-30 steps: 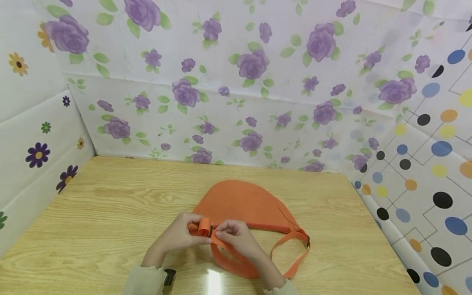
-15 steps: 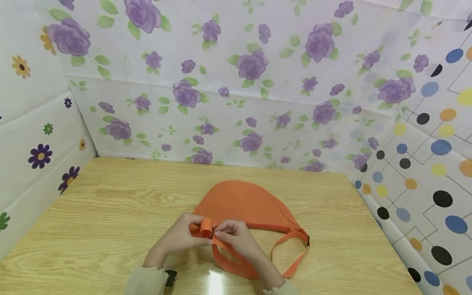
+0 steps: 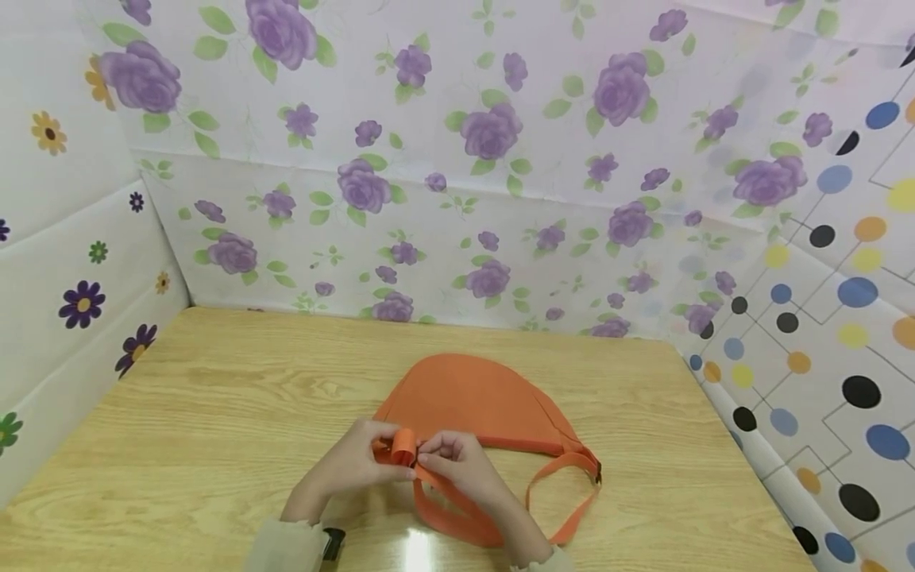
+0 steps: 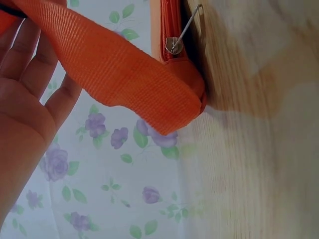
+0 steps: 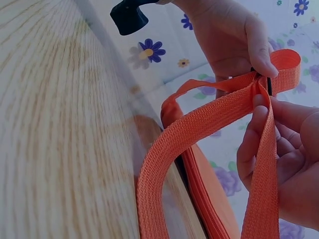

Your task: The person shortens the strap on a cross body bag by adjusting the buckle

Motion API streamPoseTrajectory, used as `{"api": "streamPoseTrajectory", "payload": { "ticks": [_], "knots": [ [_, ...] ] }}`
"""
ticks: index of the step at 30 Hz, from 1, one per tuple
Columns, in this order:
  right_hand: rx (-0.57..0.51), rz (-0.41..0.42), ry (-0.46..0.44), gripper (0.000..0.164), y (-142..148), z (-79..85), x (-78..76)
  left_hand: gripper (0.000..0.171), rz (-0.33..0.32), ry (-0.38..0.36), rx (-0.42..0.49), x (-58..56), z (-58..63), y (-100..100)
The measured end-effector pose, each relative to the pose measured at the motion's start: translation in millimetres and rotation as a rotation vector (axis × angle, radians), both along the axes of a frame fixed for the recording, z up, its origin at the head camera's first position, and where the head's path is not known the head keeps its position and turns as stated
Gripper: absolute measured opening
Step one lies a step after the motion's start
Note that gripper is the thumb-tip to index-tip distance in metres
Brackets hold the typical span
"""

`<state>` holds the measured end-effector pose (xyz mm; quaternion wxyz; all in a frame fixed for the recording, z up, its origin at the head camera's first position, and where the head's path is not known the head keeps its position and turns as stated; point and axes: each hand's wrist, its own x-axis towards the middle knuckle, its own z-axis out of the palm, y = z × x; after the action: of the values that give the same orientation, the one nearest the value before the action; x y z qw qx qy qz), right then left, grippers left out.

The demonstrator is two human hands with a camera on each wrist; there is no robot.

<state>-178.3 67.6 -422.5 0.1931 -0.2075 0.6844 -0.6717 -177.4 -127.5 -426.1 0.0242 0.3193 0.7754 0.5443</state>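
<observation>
An orange waist bag [image 3: 465, 401] lies on the table, its curved side away from me. Its webbing strap [image 5: 192, 127] passes through a black slider buckle [image 5: 269, 85] and stands up there in a small loop [image 3: 403, 446]. My left hand [image 3: 357, 461] pinches the strap at the buckle between thumb and fingers. Close beside it, my right hand [image 3: 465, 470] pinches the strap where it leaves the buckle. In the left wrist view, the strap runs from the left hand to the bag's corner, near a metal zipper pull [image 4: 174, 45]. Fingertips partly hide the buckle.
The wooden table [image 3: 236, 397] meets a flowered cloth wall [image 3: 429, 199] at the back. Patterned cloths also stand at left and right. The strap's other end [image 3: 575, 461] loops at the bag's right corner. A black wrist device [image 3: 332, 544] sits by the left sleeve.
Both hands and the strap loop shift very slightly in the view, as the whole scene does. The strap's loop edges closer to the right fingertips. Both grips stay on the strap.
</observation>
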Motion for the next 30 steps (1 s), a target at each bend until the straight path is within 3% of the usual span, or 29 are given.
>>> {"api": "streamPoseTrajectory", "payload": {
  "ticks": [5,13,22,30],
  "knots": [
    [-0.001,0.004,-0.008,0.015,0,-16.0,-6.9,0.020,-0.003,0.010,0.017,1.2,0.0,-2],
    [-0.002,-0.001,0.000,0.016,0,-18.5,-6.4,0.018,0.008,0.011,0.017,1.3,-0.4,-3],
    [0.002,0.064,0.008,0.018,6,-18.2,-6.4,0.020,0.025,-0.010,0.034,1.1,2.7,-4],
    [-0.028,0.072,-0.014,0.020,15,-21.1,-8.5,0.033,0.043,0.093,0.022,-0.2,4.3,-2]
  ]
}}
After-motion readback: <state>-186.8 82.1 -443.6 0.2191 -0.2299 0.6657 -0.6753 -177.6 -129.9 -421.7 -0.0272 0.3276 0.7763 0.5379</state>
